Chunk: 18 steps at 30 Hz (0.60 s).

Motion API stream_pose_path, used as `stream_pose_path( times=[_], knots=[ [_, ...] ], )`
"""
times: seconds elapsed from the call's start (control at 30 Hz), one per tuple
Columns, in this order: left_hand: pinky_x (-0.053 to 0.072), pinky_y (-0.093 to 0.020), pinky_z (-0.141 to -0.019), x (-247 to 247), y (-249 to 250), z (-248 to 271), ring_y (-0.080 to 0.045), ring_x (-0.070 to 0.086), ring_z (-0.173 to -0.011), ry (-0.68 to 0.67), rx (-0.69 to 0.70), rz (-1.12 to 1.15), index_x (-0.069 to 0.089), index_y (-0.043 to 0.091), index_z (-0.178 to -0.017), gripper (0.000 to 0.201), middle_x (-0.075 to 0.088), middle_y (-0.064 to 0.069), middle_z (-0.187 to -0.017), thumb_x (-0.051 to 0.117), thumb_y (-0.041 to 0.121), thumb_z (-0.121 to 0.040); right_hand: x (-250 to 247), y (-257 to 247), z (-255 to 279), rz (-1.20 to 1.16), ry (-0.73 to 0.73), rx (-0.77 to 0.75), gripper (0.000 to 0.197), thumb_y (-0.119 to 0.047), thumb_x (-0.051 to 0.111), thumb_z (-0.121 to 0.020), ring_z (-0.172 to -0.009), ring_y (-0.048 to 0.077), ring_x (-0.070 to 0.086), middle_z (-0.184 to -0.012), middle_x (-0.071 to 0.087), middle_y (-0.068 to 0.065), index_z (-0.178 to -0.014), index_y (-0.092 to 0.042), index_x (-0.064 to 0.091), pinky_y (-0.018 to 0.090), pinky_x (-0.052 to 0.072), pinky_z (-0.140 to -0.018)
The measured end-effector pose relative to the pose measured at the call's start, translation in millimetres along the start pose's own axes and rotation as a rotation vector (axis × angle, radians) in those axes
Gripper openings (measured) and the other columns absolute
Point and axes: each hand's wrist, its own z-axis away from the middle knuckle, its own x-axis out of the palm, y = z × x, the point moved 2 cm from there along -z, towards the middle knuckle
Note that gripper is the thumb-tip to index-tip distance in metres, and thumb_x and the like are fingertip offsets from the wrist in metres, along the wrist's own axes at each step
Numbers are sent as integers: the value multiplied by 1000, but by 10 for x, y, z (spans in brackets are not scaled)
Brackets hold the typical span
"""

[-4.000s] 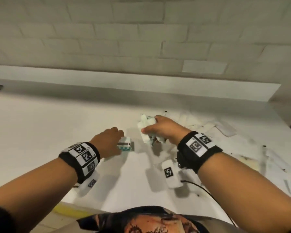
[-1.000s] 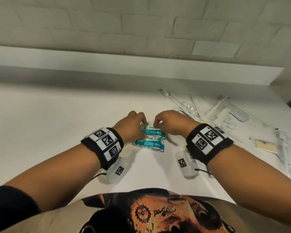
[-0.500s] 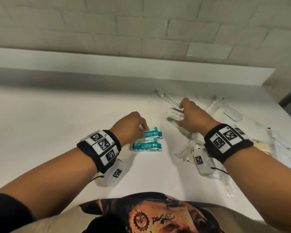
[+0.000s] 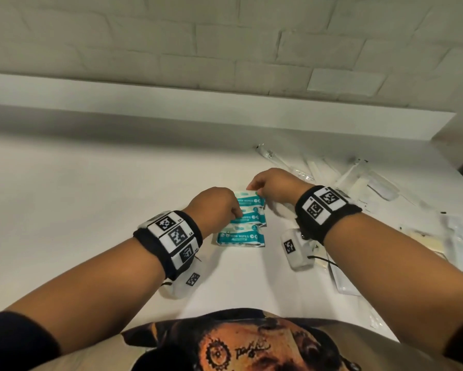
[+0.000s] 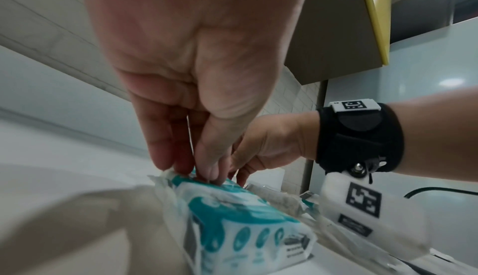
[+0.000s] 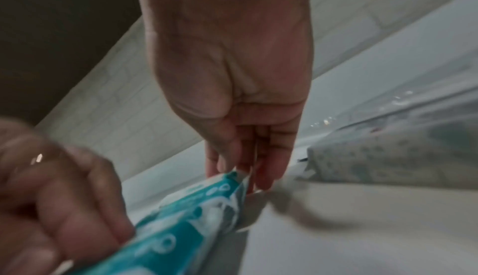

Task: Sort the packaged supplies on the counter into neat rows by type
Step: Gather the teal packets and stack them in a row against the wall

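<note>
From the head view, three teal mini-wipes packs lie in a column on the white surface (image 4: 91, 210): the nearest pack (image 4: 241, 236), the middle pack (image 4: 253, 216) touching it, and the farthest pack (image 4: 250, 199) behind that. The left hand (image 4: 214, 207) rests at the left ends of the middle and farthest packs, its fingertips curled down onto them. The right hand (image 4: 274, 187) pinches the far right corner of the farthest pack. A loose pile of clear and white packaged supplies (image 4: 358, 183) lies to the right, near the right wrist.

In the left wrist view, the left hand's fingers (image 5: 207, 167) and thumb close narrowly on the crimped end of a teal pack (image 5: 232, 218).

In the right wrist view, the right hand's fingertips (image 6: 258, 169) pinch the pack's sealed edge (image 6: 232, 179); a speckled pouch (image 6: 388, 156) lies just beside, blurred.
</note>
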Motion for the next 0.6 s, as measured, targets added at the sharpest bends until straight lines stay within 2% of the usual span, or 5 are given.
stream_pose_path(
  times=[0.1,0.23,0.37,0.47,0.6],
  knots=[
    [47,-32,-92,-16,-8,11,-19,58,-106,-18,14,13,72,23,-113,25,65,4,-120,59,19,-92,-70,23,5,193,62,-39,29,-8,57,-92,-109,15,59,-122,64,-3,-114,-22,69,26,44,-91],
    [47,-32,-93,-63,-8,16,-18,58,-108,-8,26,62,69,21,-118,27,64,3,-121,56,21,-94,-365,296,196,255,206,112,14,-21,58,-90,-91,17,60,-107,66,-1,-101,-20,66,33,51,-84],
    [45,-31,-94,-91,68,-150,-20,56,-114,32,25,2,64,23,-125,32,59,3,-127,56,22,-93,-199,516,429,451,47,239,52,-45,75,-72,-83,19,57,-95,56,-2,-107,-19,46,33,49,-70],
    [46,-33,-92,-37,125,-253,-21,56,-114,19,19,-90,64,24,-124,34,59,2,-127,58,20,-91,-73,564,477,351,35,200,53,-37,79,-71,-80,17,58,-96,59,-2,-108,-21,44,31,47,-64],
    [47,-33,-90,0,137,-299,-22,58,-110,38,-5,-103,67,23,-120,31,61,2,-124,59,18,-90,-190,550,435,-11,-110,199,22,-33,68,-86,-70,16,62,-91,67,3,-100,-16,64,26,50,-59]
  ],
)
